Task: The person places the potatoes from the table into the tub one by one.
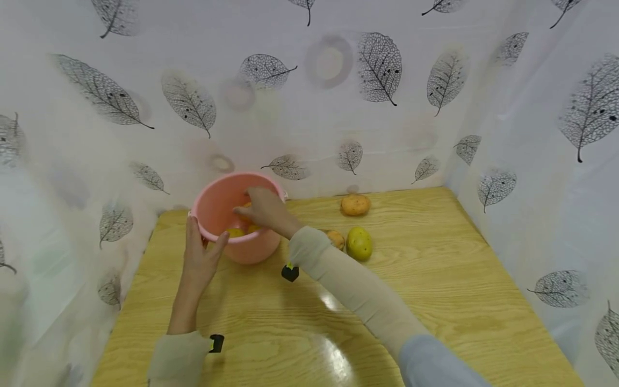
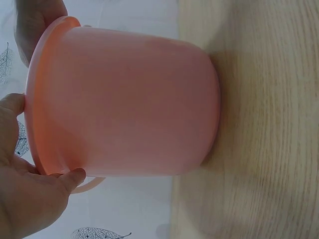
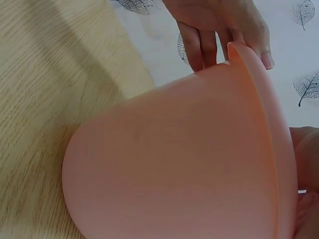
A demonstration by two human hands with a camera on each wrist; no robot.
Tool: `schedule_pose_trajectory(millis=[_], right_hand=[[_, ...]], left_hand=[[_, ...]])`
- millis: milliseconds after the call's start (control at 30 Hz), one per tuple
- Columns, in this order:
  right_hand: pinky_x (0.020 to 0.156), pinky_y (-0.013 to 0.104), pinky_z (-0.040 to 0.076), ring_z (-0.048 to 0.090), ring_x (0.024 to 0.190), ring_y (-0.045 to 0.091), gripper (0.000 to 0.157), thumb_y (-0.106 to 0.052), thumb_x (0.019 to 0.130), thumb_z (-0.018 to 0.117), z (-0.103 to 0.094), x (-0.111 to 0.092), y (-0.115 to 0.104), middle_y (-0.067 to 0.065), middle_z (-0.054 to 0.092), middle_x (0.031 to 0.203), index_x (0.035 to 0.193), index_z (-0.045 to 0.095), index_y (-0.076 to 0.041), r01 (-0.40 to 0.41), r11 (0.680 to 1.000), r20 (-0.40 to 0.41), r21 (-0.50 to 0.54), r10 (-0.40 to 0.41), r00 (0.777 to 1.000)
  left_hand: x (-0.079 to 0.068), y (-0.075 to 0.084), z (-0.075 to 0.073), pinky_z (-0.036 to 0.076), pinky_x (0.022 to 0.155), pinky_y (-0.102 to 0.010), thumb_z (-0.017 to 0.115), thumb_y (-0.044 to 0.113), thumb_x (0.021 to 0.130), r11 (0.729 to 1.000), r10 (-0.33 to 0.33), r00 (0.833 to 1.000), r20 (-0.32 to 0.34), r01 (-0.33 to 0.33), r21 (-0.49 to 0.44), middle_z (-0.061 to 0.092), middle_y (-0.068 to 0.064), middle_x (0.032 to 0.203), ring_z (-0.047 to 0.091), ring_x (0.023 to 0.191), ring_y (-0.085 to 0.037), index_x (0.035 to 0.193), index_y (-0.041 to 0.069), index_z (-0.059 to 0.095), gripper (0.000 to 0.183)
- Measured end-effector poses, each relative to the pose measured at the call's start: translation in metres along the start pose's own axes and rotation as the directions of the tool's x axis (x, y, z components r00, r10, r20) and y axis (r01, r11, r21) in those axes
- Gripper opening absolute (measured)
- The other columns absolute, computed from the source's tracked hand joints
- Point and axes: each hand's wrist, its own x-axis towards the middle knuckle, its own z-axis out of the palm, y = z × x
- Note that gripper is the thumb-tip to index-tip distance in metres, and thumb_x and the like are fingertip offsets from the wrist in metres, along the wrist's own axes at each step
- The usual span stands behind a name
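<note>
A pink bucket [image 1: 253,252] stands upright at the back left of the table. My left hand [image 1: 200,263] grips its near left rim, thumb and fingers on either side of the edge, as the right wrist view shows too. My right hand [image 1: 266,207] reaches over the rim into the bucket. Between its thumb and fingers shows a rounded orange-yellow thing [image 1: 247,206], mostly covered by the hand. Lower inside, two yellow rounded things [image 1: 235,232] peek above the near rim. The left wrist view has the bucket's side [image 2: 129,104] and the left hand at its rim.
Right of the bucket lie a potato [image 1: 355,205], a speckled yellow-green fruit [image 1: 359,243] and a brownish potato [image 1: 336,239] partly behind the right sleeve. A leaf-printed curtain [image 1: 300,118] closes the wooden table [image 1: 435,301] in at the back and sides.
</note>
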Motion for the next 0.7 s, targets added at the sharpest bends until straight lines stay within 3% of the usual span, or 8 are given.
schedule_pose_trajectory(millis=[100, 200, 333, 467, 700], right_hand=[[0.073, 0.024, 0.052, 0.061, 0.084, 0.015, 0.043, -0.037, 0.099, 0.070, 0.000, 0.001, 0.002, 0.007, 0.072, 0.102, 0.120, 0.069, 0.000, -0.001, 0.999, 0.002, -0.042, 0.001, 1.000], [0.073, 0.024, 0.050, 0.059, 0.084, 0.016, 0.043, -0.033, 0.100, 0.069, 0.000, 0.001, 0.003, 0.010, 0.072, 0.107, 0.126, 0.068, 0.001, 0.004, 1.000, -0.008, -0.022, -0.004, 1.000], [0.083, 0.020, 0.051, 0.062, 0.094, 0.015, 0.043, -0.027, 0.100, 0.069, 0.000, -0.001, 0.006, 0.013, 0.072, 0.117, 0.131, 0.066, 0.003, 0.038, 0.996, -0.059, 0.081, -0.033, 0.998], [0.095, 0.024, 0.054, 0.066, 0.107, 0.022, 0.040, -0.021, 0.101, 0.069, -0.001, -0.006, 0.010, 0.018, 0.070, 0.122, 0.131, 0.065, 0.006, 0.107, 0.974, -0.117, 0.200, -0.084, 0.990], [0.091, 0.031, 0.058, 0.068, 0.105, 0.029, 0.038, -0.017, 0.101, 0.070, -0.013, -0.020, 0.018, 0.023, 0.069, 0.121, 0.129, 0.064, 0.007, 0.177, 0.948, -0.206, 0.263, -0.124, 0.971]], left_hand=[[0.000, 0.001, 0.001, 0.023, 0.124, -0.050, 0.066, 0.012, 0.102, 1.000, 0.009, 1.000, -0.003, -0.009, -0.002, -0.008, -0.011, 0.172, 0.015, 0.155, -0.030, 0.164, 0.006, -0.010, 0.099], [-0.001, 0.002, 0.001, 0.024, 0.124, -0.051, 0.066, 0.011, 0.102, 1.000, 0.019, 1.000, -0.008, -0.019, 0.001, -0.005, -0.011, 0.172, 0.016, 0.155, -0.030, 0.165, 0.007, -0.008, 0.098], [-0.001, 0.003, 0.001, 0.025, 0.123, -0.053, 0.067, 0.010, 0.101, 0.999, 0.047, 0.999, -0.014, -0.047, 0.000, 0.000, -0.012, 0.171, 0.019, 0.154, -0.033, 0.165, 0.007, -0.005, 0.097], [-0.002, 0.004, 0.001, 0.027, 0.122, -0.056, 0.068, 0.010, 0.100, 0.998, 0.064, 0.998, -0.011, -0.065, 0.000, 0.005, -0.012, 0.171, 0.022, 0.153, -0.035, 0.166, 0.008, -0.002, 0.096], [-0.003, 0.003, 0.001, 0.027, 0.122, -0.054, 0.068, 0.013, 0.101, 0.999, 0.036, 0.999, -0.012, -0.036, 0.033, 0.002, -0.010, 0.171, 0.021, 0.153, -0.034, 0.166, 0.011, -0.004, 0.097]])
